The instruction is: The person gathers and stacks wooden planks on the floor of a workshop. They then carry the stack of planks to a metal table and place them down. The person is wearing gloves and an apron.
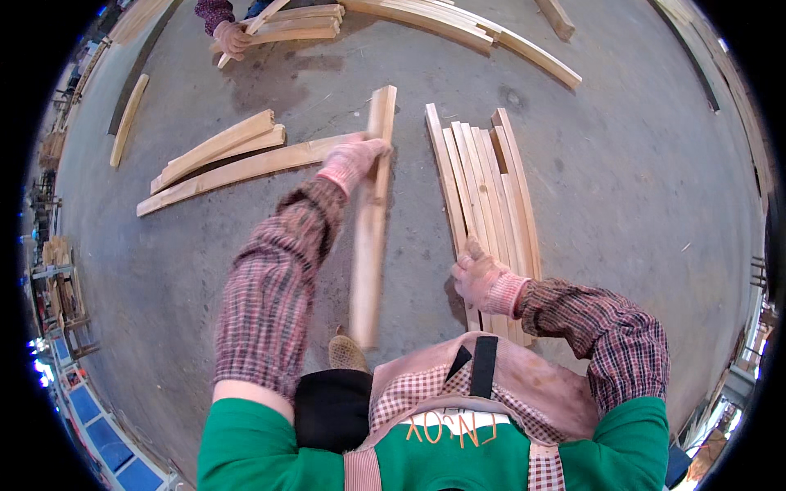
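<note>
A pale wooden plank (372, 221), blurred along its length, stands out lengthwise in front of me. Wrapped round its upper part is my left hand (357, 157), in a pinkish glove. To the right lies a row of several wooden planks (491, 192) side by side on the floor, their far ends uneven. My right hand (489, 281), gloved too, is closed over the left edge of this row towards its near end; its fingertips are partly hidden. Left of the held plank, more loose planks (237, 173) lie slantwise, one reaching behind my left hand.
At the far left a co-worker's gloved hand (232, 39) holds a plank beside a small pile (299, 24). Long timbers (458, 31) lie across the far floor, and a short piece (129, 121) lies at the left. My shoe (348, 353) shows below the held plank.
</note>
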Demonstrator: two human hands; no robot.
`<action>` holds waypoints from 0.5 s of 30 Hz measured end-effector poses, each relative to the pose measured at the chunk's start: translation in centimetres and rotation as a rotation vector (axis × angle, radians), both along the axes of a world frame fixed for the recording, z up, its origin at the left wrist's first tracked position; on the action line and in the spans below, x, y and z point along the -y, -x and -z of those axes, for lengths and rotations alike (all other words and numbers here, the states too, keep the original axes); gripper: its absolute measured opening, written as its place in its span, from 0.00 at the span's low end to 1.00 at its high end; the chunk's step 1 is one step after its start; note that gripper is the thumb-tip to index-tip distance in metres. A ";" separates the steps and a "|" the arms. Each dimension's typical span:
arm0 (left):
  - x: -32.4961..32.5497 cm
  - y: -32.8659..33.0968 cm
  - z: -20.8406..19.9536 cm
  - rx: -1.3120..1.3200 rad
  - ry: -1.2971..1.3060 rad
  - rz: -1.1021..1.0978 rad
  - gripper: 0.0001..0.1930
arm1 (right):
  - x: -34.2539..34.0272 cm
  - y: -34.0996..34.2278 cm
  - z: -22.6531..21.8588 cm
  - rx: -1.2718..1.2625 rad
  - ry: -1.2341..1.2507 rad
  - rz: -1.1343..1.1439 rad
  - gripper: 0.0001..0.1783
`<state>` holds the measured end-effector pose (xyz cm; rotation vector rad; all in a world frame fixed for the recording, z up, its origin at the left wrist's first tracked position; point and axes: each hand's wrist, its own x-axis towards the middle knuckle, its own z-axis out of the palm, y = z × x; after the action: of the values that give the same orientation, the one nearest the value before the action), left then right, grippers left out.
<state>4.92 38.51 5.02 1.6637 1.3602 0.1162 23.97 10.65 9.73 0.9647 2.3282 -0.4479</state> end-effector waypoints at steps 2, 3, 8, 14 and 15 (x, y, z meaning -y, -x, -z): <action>3.4 -4.2 0.7 0.357 0.481 -0.425 0.17 | -0.4 -0.8 -2.4 0.038 0.119 0.134 0.17; 4.7 -5.8 2.0 -0.076 0.188 0.101 0.18 | -0.3 -1.3 -2.9 -0.025 0.139 0.276 0.18; 13.1 -11.8 1.9 -0.270 -0.108 -0.035 0.18 | 1.0 -1.6 -1.4 -0.247 -0.116 0.290 0.30; -2.4 3.0 3.5 -0.806 -0.651 0.363 0.25 | -0.7 -0.5 -0.3 -0.127 0.061 0.058 0.35; -3.3 4.6 2.5 -0.778 -0.600 0.316 0.23 | -0.6 -0.6 -0.2 -0.132 0.059 0.087 0.35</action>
<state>0.33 41.82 2.54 2.5767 1.6897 -0.3850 24.56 11.24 9.90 1.0387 2.3814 -0.6295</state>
